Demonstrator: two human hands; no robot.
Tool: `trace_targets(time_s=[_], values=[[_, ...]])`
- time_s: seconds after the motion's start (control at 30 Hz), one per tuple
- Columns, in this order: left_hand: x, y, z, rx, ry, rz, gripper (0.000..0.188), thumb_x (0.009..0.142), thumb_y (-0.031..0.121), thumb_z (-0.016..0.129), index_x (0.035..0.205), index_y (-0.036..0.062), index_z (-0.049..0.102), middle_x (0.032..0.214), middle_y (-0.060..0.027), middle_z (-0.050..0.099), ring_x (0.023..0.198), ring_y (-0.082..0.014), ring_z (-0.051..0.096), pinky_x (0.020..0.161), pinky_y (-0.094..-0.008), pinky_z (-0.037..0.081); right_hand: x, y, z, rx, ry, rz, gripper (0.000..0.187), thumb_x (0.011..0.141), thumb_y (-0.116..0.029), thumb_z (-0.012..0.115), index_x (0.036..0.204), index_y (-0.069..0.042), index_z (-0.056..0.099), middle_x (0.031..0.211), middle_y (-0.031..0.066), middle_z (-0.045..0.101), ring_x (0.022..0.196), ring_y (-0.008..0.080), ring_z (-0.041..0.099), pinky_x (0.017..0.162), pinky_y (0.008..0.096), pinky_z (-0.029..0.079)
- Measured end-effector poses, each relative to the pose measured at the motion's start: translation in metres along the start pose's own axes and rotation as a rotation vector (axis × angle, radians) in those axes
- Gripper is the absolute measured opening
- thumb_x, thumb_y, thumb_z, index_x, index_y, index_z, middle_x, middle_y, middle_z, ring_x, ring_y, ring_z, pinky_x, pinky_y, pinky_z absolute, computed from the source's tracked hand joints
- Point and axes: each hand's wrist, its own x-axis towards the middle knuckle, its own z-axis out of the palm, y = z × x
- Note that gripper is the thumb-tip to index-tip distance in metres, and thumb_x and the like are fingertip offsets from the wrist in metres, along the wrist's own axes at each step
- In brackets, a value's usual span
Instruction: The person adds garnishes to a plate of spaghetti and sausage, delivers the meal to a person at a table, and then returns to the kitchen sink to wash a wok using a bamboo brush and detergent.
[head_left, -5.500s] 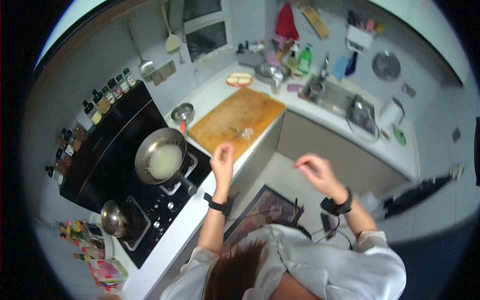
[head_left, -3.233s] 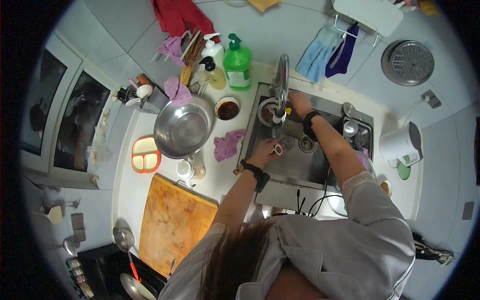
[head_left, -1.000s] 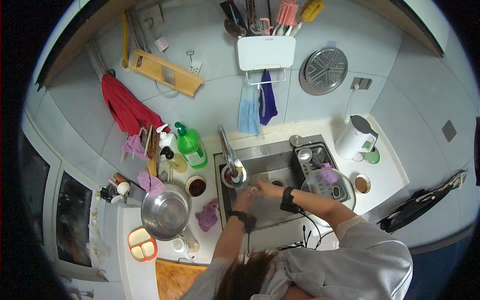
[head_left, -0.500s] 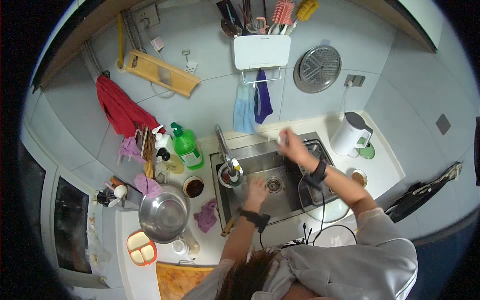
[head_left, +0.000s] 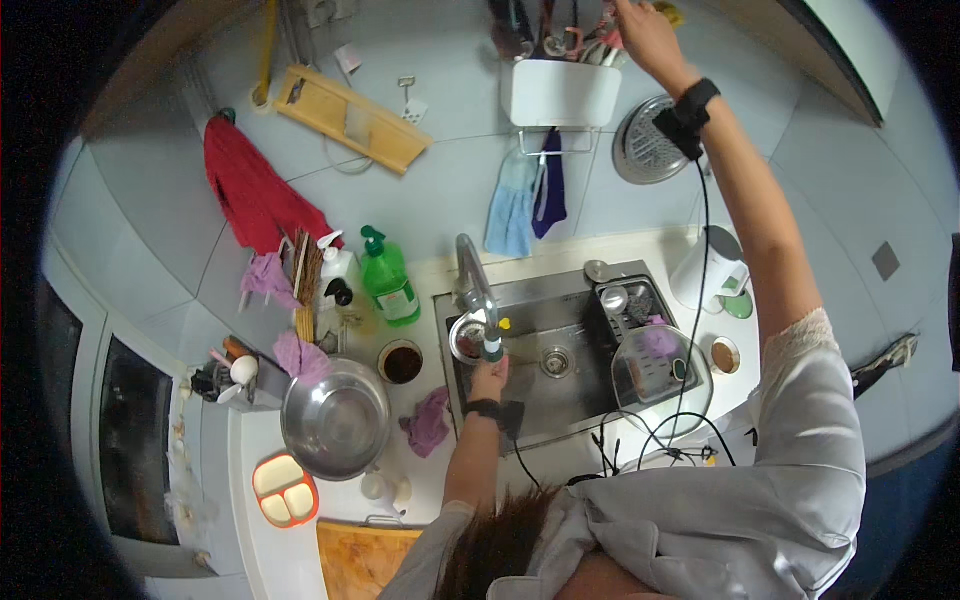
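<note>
My left hand (head_left: 488,378) is in the left part of the steel sink (head_left: 545,405), its fingers closed around the lower end of the faucet (head_left: 475,268) at the dark nozzle. Beside the nozzle sits a small round metal strainer (head_left: 467,340). High up, my right hand (head_left: 652,42) reaches to the utensils above the white wall rack (head_left: 563,95). Its fingers are closed at a pink brush (head_left: 610,38), partly hidden by the hand and the picture's edge. A yellow brush head (head_left: 669,13) shows just behind it. On the sink's back rim rests a small round metal piece (head_left: 597,270).
A clear lid (head_left: 640,385) leans over the sink's right side. Left stand a green soap bottle (head_left: 390,285), a cup of dark liquid (head_left: 401,362), a steel bowl (head_left: 336,420) and a purple cloth (head_left: 427,424). A white kettle (head_left: 700,270) stands right. Cables cross the front edge.
My right hand has risen from above the sink to the utensils on the wall. My left hand has moved from the sink's middle to the faucet nozzle. The round metal piece now shows on the back rim.
</note>
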Motion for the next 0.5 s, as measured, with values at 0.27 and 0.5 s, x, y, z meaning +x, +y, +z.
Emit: trace_targets(time_s=[0.27, 0.5], values=[[-0.057, 0.009, 0.006, 0.170, 0.136, 0.021, 0.022, 0.083, 0.017, 0.049, 0.101, 0.0047, 0.048, 0.105, -0.0095, 0.052, 0.092, -0.0226, 0.052, 0.081, -0.0342, 0.042, 0.048, 0.017, 0.057, 0.095, -0.143, -0.026, 0.036, 0.060, -0.020, 0.066, 0.086, -0.002, 0.049, 0.076, 0.0184, 0.055, 0.072, 0.0364, 0.053, 0.060, 0.0430, 0.041], [-0.139, 0.045, 0.019, 0.373, 0.066, 0.171, 0.030, 0.080, 0.024, 0.053, 0.105, 0.0066, 0.050, 0.103, -0.0072, 0.053, 0.090, -0.0184, 0.051, 0.075, -0.0307, 0.042, 0.061, -0.007, 0.103, 0.066, -0.070, 0.029, 0.041, 0.075, -0.017, 0.050, 0.114, -0.010, 0.041, 0.107, 0.0143, 0.047, 0.096, 0.0264, 0.047, 0.080, 0.0356, 0.038]])
